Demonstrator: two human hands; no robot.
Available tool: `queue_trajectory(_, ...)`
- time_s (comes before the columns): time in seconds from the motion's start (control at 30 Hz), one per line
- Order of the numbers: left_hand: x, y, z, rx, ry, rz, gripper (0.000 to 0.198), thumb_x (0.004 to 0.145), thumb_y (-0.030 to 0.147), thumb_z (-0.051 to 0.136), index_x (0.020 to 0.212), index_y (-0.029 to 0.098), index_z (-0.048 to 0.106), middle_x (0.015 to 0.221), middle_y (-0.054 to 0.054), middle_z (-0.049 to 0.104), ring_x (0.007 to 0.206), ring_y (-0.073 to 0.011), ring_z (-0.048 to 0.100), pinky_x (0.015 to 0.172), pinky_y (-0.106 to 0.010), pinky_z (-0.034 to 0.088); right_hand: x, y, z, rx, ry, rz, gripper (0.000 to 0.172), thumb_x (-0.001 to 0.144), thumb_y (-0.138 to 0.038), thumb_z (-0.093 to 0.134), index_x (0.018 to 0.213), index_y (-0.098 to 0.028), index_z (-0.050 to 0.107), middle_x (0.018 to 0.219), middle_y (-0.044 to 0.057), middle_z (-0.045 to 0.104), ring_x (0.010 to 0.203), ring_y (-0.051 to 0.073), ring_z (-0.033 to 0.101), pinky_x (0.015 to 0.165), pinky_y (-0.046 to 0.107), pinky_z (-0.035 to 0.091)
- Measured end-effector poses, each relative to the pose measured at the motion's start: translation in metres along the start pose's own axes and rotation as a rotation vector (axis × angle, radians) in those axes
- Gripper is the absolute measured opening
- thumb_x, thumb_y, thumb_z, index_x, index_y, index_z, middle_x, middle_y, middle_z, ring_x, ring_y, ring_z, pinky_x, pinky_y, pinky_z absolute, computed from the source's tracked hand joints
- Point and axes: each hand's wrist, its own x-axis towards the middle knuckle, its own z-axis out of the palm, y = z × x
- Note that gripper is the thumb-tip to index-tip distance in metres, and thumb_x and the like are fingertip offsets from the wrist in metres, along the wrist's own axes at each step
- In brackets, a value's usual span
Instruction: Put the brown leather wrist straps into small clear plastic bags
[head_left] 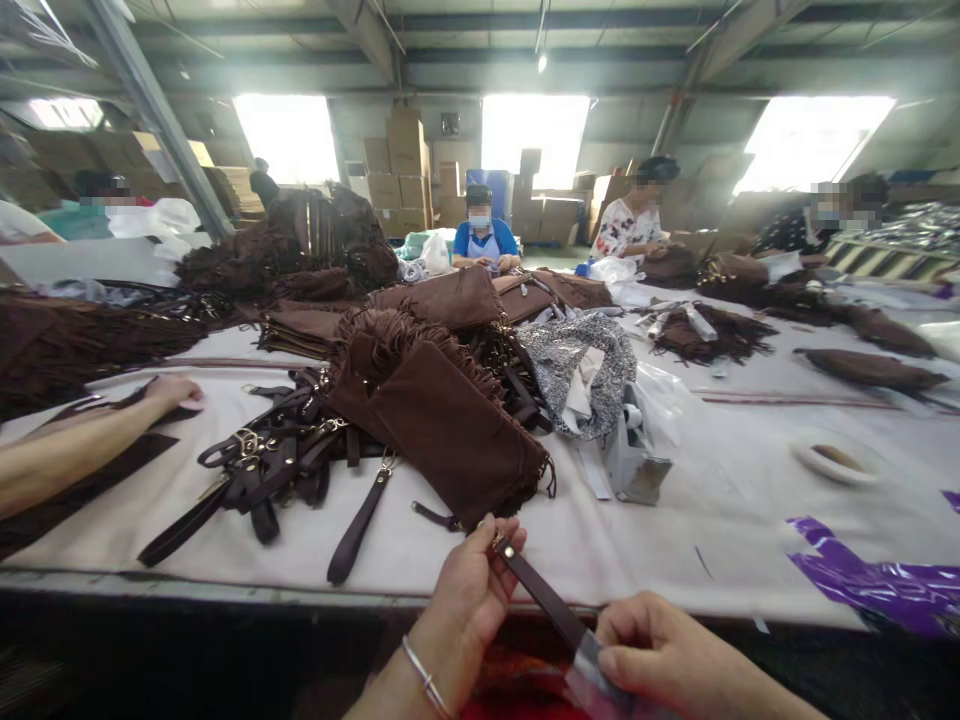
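A dark brown leather strap (544, 592) with a metal end runs between my two hands at the table's near edge. My left hand (469, 590), with a bracelet on the wrist, pinches the strap's metal end. My right hand (652, 645) is closed on the strap's lower part and a piece of clear plastic wrap (592, 680). Just beyond lies a brown suede fringed bag (457, 430), and to its left a heap of dark straps with clasps (277, 455).
The white-covered table (675, 520) holds more brown fringed bags (442, 300), a grey patterned cloth (577, 355), a tape roll (836, 458) and purple plastic (877, 575). Another person's arm (82, 440) reaches in from the left. Several people sit at the far side. Cardboard boxes (405, 165) stand behind.
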Motion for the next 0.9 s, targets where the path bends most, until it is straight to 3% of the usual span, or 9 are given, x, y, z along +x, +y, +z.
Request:
queue_trajectory(0.07, 0.002, -0.007, 0.003, -0.002, 0.021, 0.053, 0.01, 0.082, 0.016, 0.066, 0.089, 0.013, 0.06, 0.092, -0.01, 0.074, 0.078, -0.0187, 0.072, 0.064, -0.027, 0.056, 0.002, 0.0, 0.005, -0.038, 0.054, 0.027, 0.033, 0.07, -0.043, 0.069, 0.059, -0.012, 0.065, 0.052, 0.001, 0.059, 0.049, 0.01, 0.048, 0.049, 0.02, 0.035)
queue_trajectory(0.2, -0.005, -0.014, 0.008, 0.04, -0.064, 0.014, 0.017, 0.085, 0.023, 0.064, 0.099, 0.015, 0.059, 0.105, -0.011, 0.072, 0.084, -0.0226, 0.072, 0.065, -0.03, 0.056, 0.018, -0.007, 0.019, -0.014, 0.154, 0.078, 0.039, 0.074, -0.045, 0.063, 0.053, -0.013, 0.062, 0.046, 0.001, 0.054, 0.042, 0.01, 0.044, 0.043, 0.022, 0.029)
queue_trajectory(0.37, -0.011, -0.018, 0.016, 0.105, -0.174, -0.012, 0.026, 0.089, 0.033, 0.058, 0.093, 0.009, 0.064, 0.092, -0.014, 0.072, 0.078, -0.0193, 0.069, 0.066, -0.027, 0.053, 0.048, -0.02, 0.03, 0.088, 0.25, -0.116, 0.041, 0.075, -0.048, 0.064, 0.055, -0.012, 0.06, 0.047, -0.001, 0.052, 0.045, 0.008, 0.04, 0.045, 0.021, 0.026)
queue_trajectory(0.5, -0.013, -0.027, 0.014, 0.19, -0.235, 0.062, 0.03, 0.087, 0.036, 0.06, 0.098, 0.009, 0.067, 0.075, -0.007, 0.069, 0.061, -0.0141, 0.062, 0.059, -0.024, 0.048, 0.065, -0.027, 0.036, 0.354, 0.231, -0.127, 0.045, 0.072, -0.056, 0.067, 0.059, -0.013, 0.06, 0.048, -0.001, 0.055, 0.044, 0.009, 0.044, 0.044, 0.022, 0.029)
queue_trajectory(0.6, -0.018, -0.028, 0.006, 0.19, -0.327, 0.072, 0.031, 0.084, 0.039, 0.065, 0.097, 0.01, 0.067, 0.079, -0.008, 0.07, 0.067, -0.0155, 0.063, 0.061, -0.025, 0.05, 0.071, -0.022, 0.036, 0.463, 0.233, -0.131, 0.045, 0.069, -0.056, 0.071, 0.059, -0.014, 0.059, 0.048, -0.001, 0.056, 0.044, 0.01, 0.047, 0.044, 0.022, 0.032)
queue_trajectory(0.67, -0.02, -0.025, 0.001, 0.158, -0.351, 0.002, 0.038, 0.085, 0.046, 0.061, 0.094, 0.01, 0.065, 0.086, -0.011, 0.071, 0.074, -0.0192, 0.066, 0.065, -0.029, 0.053, 0.072, -0.014, 0.034, 0.479, 0.266, -0.106, 0.044, 0.067, -0.056, 0.072, 0.061, -0.015, 0.059, 0.049, -0.001, 0.058, 0.043, 0.011, 0.049, 0.044, 0.023, 0.035)
queue_trajectory(0.77, -0.019, -0.018, -0.003, 0.088, -0.203, -0.102, 0.044, 0.087, 0.05, 0.057, 0.094, 0.007, 0.063, 0.099, -0.018, 0.072, 0.084, -0.0243, 0.069, 0.073, -0.034, 0.056, 0.072, -0.004, 0.03, 0.452, 0.288, -0.062, 0.044, 0.065, -0.056, 0.073, 0.064, -0.014, 0.061, 0.05, 0.001, 0.061, 0.043, 0.012, 0.051, 0.045, 0.024, 0.037)
queue_trajectory(0.9, -0.012, -0.018, 0.0, 0.077, -0.008, -0.068, 0.029, 0.085, 0.037, 0.064, 0.094, 0.01, 0.062, 0.099, -0.014, 0.072, 0.078, -0.0221, 0.07, 0.066, -0.032, 0.057, 0.071, -0.003, 0.027, 0.295, 0.31, -0.082, 0.044, 0.069, -0.056, 0.069, 0.063, -0.013, 0.064, 0.052, 0.003, 0.064, 0.045, 0.012, 0.052, 0.045, 0.023, 0.036)
